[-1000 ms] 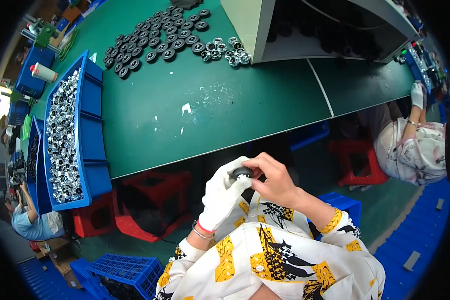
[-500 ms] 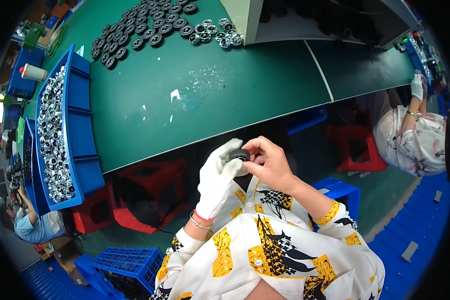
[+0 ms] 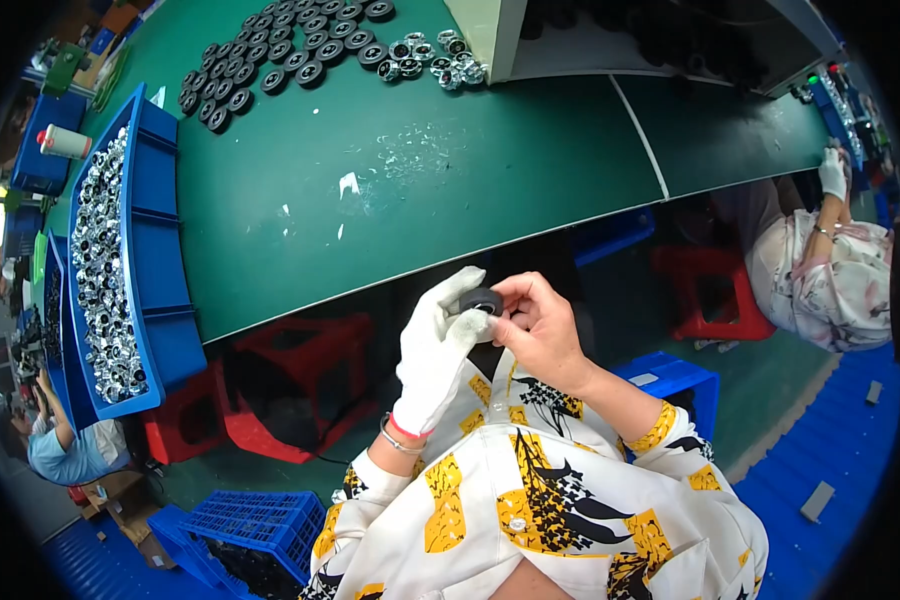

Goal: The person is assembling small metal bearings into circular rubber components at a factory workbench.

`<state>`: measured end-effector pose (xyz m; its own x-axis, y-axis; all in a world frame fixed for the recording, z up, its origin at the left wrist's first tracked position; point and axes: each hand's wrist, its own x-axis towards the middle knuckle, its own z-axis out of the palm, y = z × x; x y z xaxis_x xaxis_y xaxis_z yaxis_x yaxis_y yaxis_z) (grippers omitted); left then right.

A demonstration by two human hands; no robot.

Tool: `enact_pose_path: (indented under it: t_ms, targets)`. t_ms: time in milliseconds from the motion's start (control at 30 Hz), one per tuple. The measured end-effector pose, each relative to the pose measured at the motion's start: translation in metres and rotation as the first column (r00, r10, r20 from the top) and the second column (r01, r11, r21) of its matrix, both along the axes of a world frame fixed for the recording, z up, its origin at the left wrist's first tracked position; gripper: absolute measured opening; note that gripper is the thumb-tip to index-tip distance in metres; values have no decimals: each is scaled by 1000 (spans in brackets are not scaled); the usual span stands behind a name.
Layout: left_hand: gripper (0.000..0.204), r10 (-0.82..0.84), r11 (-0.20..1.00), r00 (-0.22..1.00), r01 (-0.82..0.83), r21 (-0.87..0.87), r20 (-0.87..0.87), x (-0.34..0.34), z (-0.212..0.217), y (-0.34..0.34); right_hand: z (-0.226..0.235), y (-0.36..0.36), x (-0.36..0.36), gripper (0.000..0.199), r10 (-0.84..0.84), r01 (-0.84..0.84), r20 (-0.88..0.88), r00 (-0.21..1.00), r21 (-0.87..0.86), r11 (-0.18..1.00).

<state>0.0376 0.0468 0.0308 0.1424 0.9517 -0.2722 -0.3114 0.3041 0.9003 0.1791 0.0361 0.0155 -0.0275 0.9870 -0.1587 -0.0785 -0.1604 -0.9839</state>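
One wheel [image 3: 483, 300], green worktable [image 3: 500, 180], red stools [image 3: 710, 262]

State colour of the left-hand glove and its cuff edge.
White glove, red cuff edge; best seen in the head view.

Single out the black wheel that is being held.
It is the black wheel gripped between the gloved left hand and bare right hand; the clustered black wheels lie on the green tabletop, with no hand on them.
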Motion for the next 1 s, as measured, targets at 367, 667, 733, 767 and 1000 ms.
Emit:
enact_pose_path:
  t_ms: [367, 667, 733, 767, 1000]
  targets:
    - [32, -217, 975, 968, 207, -86, -126, -22, 5, 10, 8, 9, 15, 60, 103, -377, 610, 786, 340, 862]
    - [31, -152, 988, 963, 140, -69, -225, -11, 1, -4, 7, 11, 6, 53, -128, -423, 711, 691, 542, 726]
    - [31, -175, 984, 924, 170, -47, -340, -9, 0, -4, 1, 12, 8, 51, -140, -456, 722, 677, 561, 692]
    - [31, -142, 990, 954, 139, -29, -264, -8, -8, -4, -3, 12, 8, 51, -147, -450, 713, 685, 573, 685]
    - [39, -2, 980, 994, 24, -200, 110, -3, -6, -2, 1, 12, 7, 49, -92, -328, 673, 734, 470, 819]
